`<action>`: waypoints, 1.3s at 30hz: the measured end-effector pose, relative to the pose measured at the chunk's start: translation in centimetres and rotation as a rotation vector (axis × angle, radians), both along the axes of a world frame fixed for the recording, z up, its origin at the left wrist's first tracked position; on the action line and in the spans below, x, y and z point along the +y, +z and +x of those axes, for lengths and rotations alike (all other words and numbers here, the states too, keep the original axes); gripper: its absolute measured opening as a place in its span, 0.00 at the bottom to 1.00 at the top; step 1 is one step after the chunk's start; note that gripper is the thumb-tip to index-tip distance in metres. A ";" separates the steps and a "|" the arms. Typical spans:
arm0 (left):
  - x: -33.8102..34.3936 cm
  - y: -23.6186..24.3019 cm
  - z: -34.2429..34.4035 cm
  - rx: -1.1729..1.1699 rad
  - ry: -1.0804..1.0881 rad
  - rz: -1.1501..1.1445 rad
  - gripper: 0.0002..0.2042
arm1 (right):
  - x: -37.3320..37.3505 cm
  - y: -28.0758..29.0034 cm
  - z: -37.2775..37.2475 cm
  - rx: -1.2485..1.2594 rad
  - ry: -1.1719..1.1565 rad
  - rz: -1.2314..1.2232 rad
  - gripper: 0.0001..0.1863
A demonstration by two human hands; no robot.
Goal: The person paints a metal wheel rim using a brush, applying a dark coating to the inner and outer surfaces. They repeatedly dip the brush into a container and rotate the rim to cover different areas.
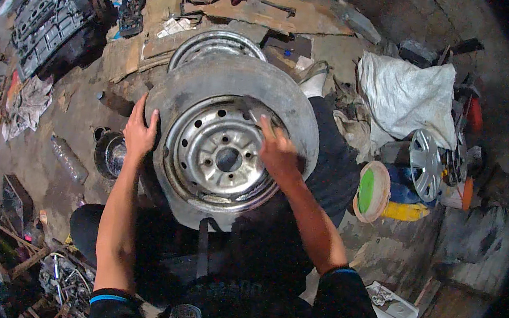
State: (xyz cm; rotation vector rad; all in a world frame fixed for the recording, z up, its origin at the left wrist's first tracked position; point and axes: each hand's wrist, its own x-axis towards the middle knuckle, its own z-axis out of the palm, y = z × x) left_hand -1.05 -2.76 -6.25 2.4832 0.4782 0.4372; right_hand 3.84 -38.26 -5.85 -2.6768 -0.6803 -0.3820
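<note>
A grey tyre (198,75) on a silver steel wheel rim (226,184) lies in front of my body, the rim's face upward. My left hand (140,134) rests against the tyre's left edge, fingers stretched and the thumb side apart. Over the rim's right part, my right hand (279,152) is closed with its index finger pointing forward. A dark, blurred, thin thing (252,110) shows by its fingertips; its kind cannot be made out. A second steel rim (220,40) lies just beyond the tyre, partly covered by it.
An engine block (52,20) stands far left. A plastic bottle (68,158) and a metal can (110,154) lie at left. To the right are a white sack (407,91), a wheel cover (424,164) and a round tub (374,192). Cardboard (269,16) lies beyond the rims.
</note>
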 end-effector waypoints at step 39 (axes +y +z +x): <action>0.7 -0.6 -0.3 -0.013 0.007 0.035 0.27 | 1.1 2.8 1.2 -0.035 0.114 -0.240 0.30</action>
